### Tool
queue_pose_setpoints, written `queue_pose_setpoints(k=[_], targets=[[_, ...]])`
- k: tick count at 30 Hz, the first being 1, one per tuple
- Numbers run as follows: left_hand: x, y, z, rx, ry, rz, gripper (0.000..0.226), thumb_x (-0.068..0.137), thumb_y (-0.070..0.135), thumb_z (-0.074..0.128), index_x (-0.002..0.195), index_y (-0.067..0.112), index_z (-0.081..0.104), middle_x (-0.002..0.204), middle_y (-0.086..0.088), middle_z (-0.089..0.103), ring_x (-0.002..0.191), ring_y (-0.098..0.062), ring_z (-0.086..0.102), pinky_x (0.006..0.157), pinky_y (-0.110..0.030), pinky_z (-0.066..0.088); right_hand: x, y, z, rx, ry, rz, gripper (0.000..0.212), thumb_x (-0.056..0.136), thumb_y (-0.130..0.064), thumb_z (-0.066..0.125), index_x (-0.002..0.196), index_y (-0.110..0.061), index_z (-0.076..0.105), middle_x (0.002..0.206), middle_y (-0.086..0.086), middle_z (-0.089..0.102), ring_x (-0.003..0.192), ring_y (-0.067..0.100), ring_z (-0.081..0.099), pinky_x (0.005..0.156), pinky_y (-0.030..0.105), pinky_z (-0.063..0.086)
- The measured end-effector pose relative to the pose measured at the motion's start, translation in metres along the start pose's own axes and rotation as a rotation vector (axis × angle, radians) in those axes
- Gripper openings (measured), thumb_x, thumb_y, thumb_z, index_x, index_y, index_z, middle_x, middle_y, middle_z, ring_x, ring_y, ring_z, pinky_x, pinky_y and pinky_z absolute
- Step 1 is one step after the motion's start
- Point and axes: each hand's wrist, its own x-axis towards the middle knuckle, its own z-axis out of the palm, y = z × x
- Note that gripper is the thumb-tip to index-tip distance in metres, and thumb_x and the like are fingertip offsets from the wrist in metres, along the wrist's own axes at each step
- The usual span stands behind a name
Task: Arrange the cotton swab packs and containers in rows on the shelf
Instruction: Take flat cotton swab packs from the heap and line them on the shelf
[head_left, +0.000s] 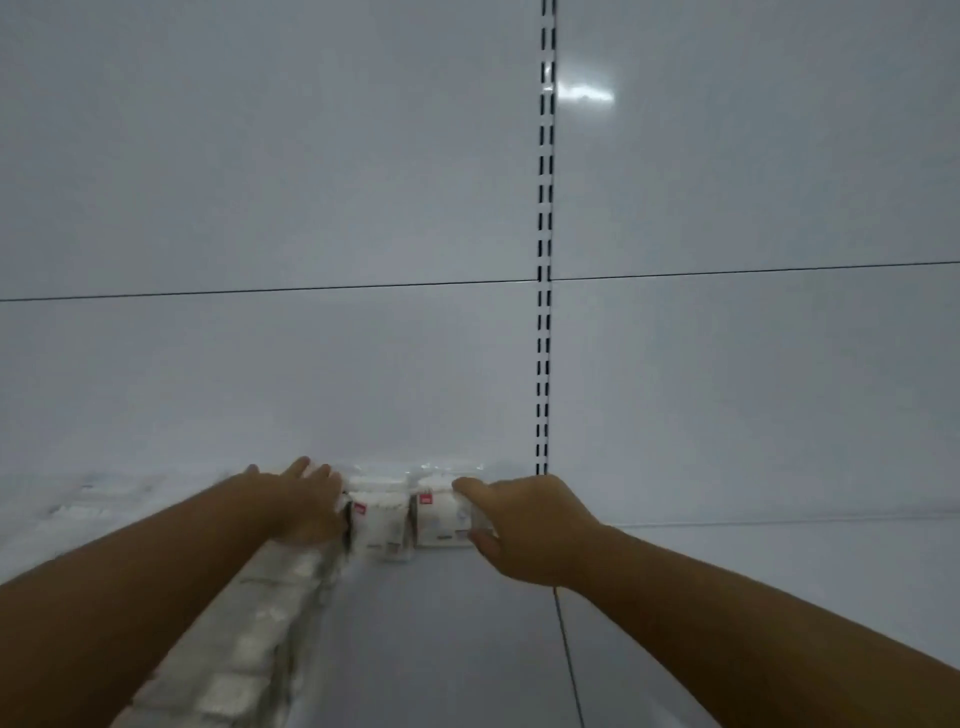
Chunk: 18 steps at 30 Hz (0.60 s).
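Cotton swab packs (249, 639) lie in a long row on the left side of the shelf (441, 649), running from the front toward the back. They are white and blurry, so it is hard to tell one pack from the next. More white packs farther left are only a pale smear.

The left hand (298, 501) reaches to the far end of that row. Its fingers (311, 470) are straight and a bit spread, lying flat on top of the packs there. It does not grab anything. What is right under the palm is hidden by the hand.

Just beside the left hand stands the middle pack (379, 519), upright near the back wall (311, 208). It is clear plastic full of white swabs, with a small red mark in its top left corner. Just beside it on the right stands the right pack (441, 519), which looks the same and has a red mark too. The print on both is too small to read.

The right hand (524, 525) holds the right pack. Its fingers curl over the top of the pack and its thumb (483, 540) presses at the lower right corner, so the pack is pinched between them. The hand covers the pack's right edge. Behind the hand, a strip with dark slots (544, 260) runs up the back wall.
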Motion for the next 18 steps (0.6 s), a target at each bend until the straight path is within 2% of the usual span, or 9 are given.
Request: queue_pose_setpoints(k=[2, 3, 5, 8, 11, 13, 18], targets=[[-0.005, 0.019, -0.028, -0.09, 0.13, 0.037, 0.064, 0.098, 0.056, 0.03, 0.15, 0.019, 0.022, 0.157, -0.003, 0.028, 0.141, -0.02, 0.03, 0.113, -0.037, 0.027, -0.031, 0.043, -0.023, -0.048, -0.08, 0.031, 0.049, 0.093, -0.038, 0.049, 0.138, -0.019, 0.041, 0.124, 0.008, 0.056, 0.114, 0.029, 0.052, 0.091, 0.037, 0.043], [-0.008, 0.038, -0.043, -0.127, 0.218, 0.081, 0.063, 0.098, 0.056, 0.032, 0.15, 0.022, 0.025, 0.155, -0.002, 0.033, 0.139, -0.019, 0.035, 0.111, -0.032, 0.028, -0.049, 0.067, -0.034, -0.058, -0.117, 0.066, 0.053, 0.093, -0.039, 0.05, 0.141, -0.019, 0.038, 0.136, 0.008, 0.048, 0.126, 0.028, 0.043, 0.1, 0.038, 0.038], [-0.016, 0.093, -0.074, -0.175, 0.354, 0.195, 0.061, 0.098, 0.054, 0.034, 0.15, 0.025, 0.026, 0.156, 0.001, 0.032, 0.139, -0.018, 0.034, 0.11, -0.028, 0.026, -0.088, 0.111, -0.056, -0.088, -0.197, 0.153, 0.065, 0.093, -0.043, 0.052, 0.149, -0.021, 0.027, 0.155, 0.007, 0.025, 0.143, 0.024, 0.019, 0.115, 0.037, 0.022], [-0.034, 0.21, -0.116, -0.295, 0.441, 0.401, 0.06, 0.099, 0.054, 0.033, 0.151, 0.025, 0.027, 0.157, 0.002, 0.028, 0.143, -0.016, 0.027, 0.114, -0.029, 0.02, -0.16, 0.175, -0.094, -0.184, -0.293, 0.265, 0.075, 0.092, -0.05, 0.051, 0.153, -0.026, 0.013, 0.161, 0.007, 0.001, 0.148, 0.023, -0.001, 0.119, 0.039, 0.008], [-0.054, 0.336, -0.154, -0.311, 0.459, 0.589, 0.061, 0.1, 0.052, 0.028, 0.153, 0.024, 0.018, 0.162, 0.003, 0.012, 0.149, -0.013, 0.007, 0.118, -0.032, 0.008, -0.24, 0.229, -0.136, -0.223, -0.309, 0.387, 0.076, 0.092, -0.051, 0.05, 0.153, -0.028, 0.011, 0.161, 0.006, -0.003, 0.148, 0.021, -0.005, 0.119, 0.039, 0.007], [-0.065, 0.392, -0.169, -0.259, 0.466, 0.658, 0.062, 0.101, 0.052, 0.024, 0.154, 0.024, 0.009, 0.163, 0.001, 0.001, 0.149, -0.015, -0.004, 0.119, -0.037, 0.002, -0.284, 0.249, -0.153, -0.203, -0.293, 0.451, 0.074, 0.093, -0.049, 0.05, 0.152, -0.028, 0.011, 0.161, 0.005, -0.004, 0.148, 0.021, -0.005, 0.119, 0.039, 0.009], [-0.104, 0.547, -0.195, -0.166, 0.467, 0.884, 0.063, 0.101, 0.053, 0.022, 0.154, 0.025, 0.004, 0.163, 0.001, -0.004, 0.149, -0.015, -0.006, 0.119, -0.038, 0.002, -0.425, 0.284, -0.196, -0.305, -0.344, 0.557, 0.069, 0.094, -0.041, 0.049, 0.152, -0.027, 0.014, 0.161, 0.007, -0.007, 0.148, 0.022, -0.007, 0.118, 0.042, 0.004]])
